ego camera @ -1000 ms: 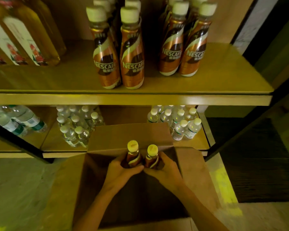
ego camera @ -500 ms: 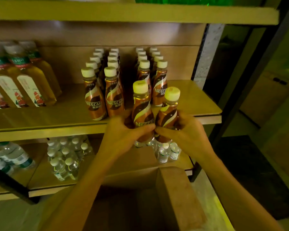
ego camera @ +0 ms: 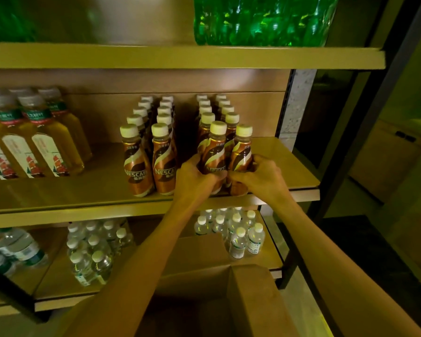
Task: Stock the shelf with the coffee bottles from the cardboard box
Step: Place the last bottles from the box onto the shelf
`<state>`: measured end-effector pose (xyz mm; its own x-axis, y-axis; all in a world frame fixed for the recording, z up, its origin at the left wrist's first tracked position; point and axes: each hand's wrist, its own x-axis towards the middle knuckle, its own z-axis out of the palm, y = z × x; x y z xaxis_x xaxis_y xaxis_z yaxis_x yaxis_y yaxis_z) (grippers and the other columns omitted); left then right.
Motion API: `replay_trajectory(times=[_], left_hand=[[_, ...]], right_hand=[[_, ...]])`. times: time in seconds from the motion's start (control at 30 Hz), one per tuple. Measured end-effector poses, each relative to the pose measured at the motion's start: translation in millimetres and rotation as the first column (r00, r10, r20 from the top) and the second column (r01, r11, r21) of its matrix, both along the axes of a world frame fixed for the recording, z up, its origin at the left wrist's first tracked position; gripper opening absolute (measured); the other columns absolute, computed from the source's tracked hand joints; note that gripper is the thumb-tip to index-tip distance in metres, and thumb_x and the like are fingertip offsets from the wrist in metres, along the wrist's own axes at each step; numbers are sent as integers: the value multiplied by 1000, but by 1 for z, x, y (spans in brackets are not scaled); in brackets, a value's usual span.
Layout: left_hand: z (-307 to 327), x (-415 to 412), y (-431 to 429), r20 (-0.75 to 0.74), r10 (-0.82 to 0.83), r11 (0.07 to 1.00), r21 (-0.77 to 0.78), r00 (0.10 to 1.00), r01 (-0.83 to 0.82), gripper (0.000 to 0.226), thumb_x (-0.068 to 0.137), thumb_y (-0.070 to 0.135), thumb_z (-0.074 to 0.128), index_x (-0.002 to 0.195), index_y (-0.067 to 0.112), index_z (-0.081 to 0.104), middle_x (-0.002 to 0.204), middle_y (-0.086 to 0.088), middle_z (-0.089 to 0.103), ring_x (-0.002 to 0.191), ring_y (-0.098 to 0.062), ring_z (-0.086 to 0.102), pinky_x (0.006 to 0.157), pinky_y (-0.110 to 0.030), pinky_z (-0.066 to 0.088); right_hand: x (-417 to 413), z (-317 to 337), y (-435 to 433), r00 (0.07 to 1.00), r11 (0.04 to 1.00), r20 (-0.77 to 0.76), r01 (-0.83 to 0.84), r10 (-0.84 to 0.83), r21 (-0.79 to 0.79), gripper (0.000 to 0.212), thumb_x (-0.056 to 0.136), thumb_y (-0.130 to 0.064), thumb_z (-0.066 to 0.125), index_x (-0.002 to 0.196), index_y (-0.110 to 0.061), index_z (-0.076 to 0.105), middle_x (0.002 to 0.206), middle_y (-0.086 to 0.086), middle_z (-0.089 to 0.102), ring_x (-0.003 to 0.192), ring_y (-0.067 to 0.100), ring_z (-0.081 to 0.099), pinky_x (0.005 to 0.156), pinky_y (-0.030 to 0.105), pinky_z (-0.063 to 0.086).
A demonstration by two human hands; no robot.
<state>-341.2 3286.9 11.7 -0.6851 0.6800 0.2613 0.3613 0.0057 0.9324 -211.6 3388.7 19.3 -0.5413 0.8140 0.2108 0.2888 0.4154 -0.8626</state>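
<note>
My left hand grips a brown Nescafe coffee bottle with a cream cap. My right hand grips a second coffee bottle beside it. Both bottles stand upright at the front of the right-hand rows on the middle shelf; their bases sit at the shelf board near its front edge. Two more rows of coffee bottles stand to the left. The open cardboard box is below, between my forearms; its inside is dark.
Amber tea bottles fill the shelf's left part. Small water bottles stand on the lower shelf, more water bottles at its right. A green shrink-wrapped bottle pack sits on the top shelf. A dark upright post borders the right side.
Both hands lifted the two bottles out of the box, up and forward, and they now stand at the front of the right rows on the middle shelf.
</note>
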Motion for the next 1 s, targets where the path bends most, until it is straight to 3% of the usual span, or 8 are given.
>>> replay_trajectory(times=[0.13,0.27,0.4,0.57,0.87,1.0], left_hand=[[-15,-1,1,40,22,998,56,999,-24,45,74,19,83,114,26,65,94,18,68,91,2,64,75,-16,48],[-21,-2,4,22,36,996,85,999,-38,53,78,22,81,127,24,60,102,18,67,93,5,61,77,-12,45],[-24,-5,8,38,21,996,81,999,-24,58,81,22,78,134,25,55,111,12,68,104,-6,63,89,-26,51],[-31,-7,10,81,31,996,78,996,-37,53,80,26,79,128,27,58,111,12,69,106,-10,64,96,-38,52],[-32,-15,13,126,1,993,120,992,-16,44,78,27,80,118,34,62,105,10,73,102,-8,67,92,-40,56],[-34,-13,13,115,12,991,128,993,-27,44,78,31,81,116,38,60,105,15,71,102,-4,65,92,-34,54]], right_hand=[[-6,-7,0,999,998,-10,35,-34,52,29,72,-31,84,94,-25,66,81,-17,70,75,-4,65,63,13,47],[-8,-15,-1,998,993,-30,63,-60,97,36,74,-36,83,103,-23,66,89,-12,72,81,0,67,65,11,49],[-10,-20,-5,997,990,-52,69,-64,120,47,79,-39,80,118,-21,62,102,-11,72,91,4,68,67,8,47],[-12,-24,-5,997,996,-57,60,-56,67,54,81,-39,78,126,-21,55,108,-11,66,93,3,60,63,5,40],[-22,-24,0,995,994,-68,74,-69,76,58,77,-46,78,124,-19,57,102,-15,63,91,0,57,61,4,39],[-22,-24,1,995,996,-79,60,-54,72,58,77,-47,78,124,-22,57,105,-13,67,94,2,61,66,6,42]])
